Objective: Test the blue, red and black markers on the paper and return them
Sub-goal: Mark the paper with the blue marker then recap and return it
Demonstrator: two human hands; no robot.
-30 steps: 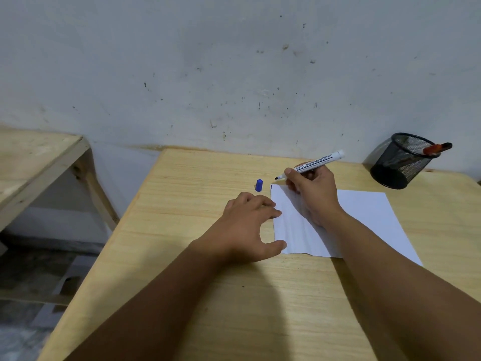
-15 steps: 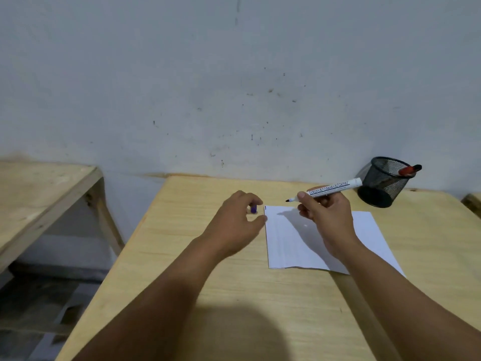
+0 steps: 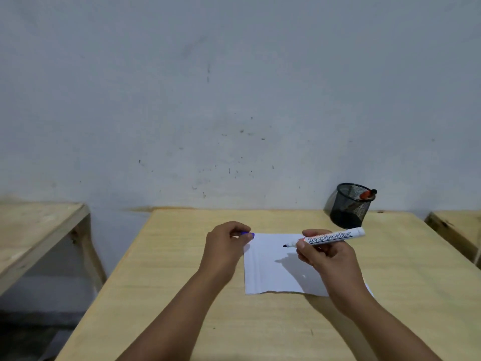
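Blue marker (image 3: 328, 238) was uncapped, held level just above the paper (image 3: 270, 272), dark tip pointing left toward the other hand. Right hand (image 3: 329, 259) had it pinched near the nib end, thumb on top and fingers (image 3: 303, 250) curled under the barrel, closed firm on it. Blue cap (image 3: 247, 234) sat in the left hand (image 3: 225, 246), fingers closed around it with only the blue end poking out, over the paper's far left corner. Paper lay flat on the wooden surface (image 3: 182, 295), no clear ink mark readable on it from this view. Mesh pen cup (image 3: 350, 205) stood at the back right by the wall, well apart from the hands, with the red marker (image 3: 367, 194) sticking out of it; black marker not clearly made out. Judged step: recapping the blue marker, first of three. Next move would call for lining the cap's open end up with the nib, pushing it on, then carrying the marker back to the cup and taking the red one.
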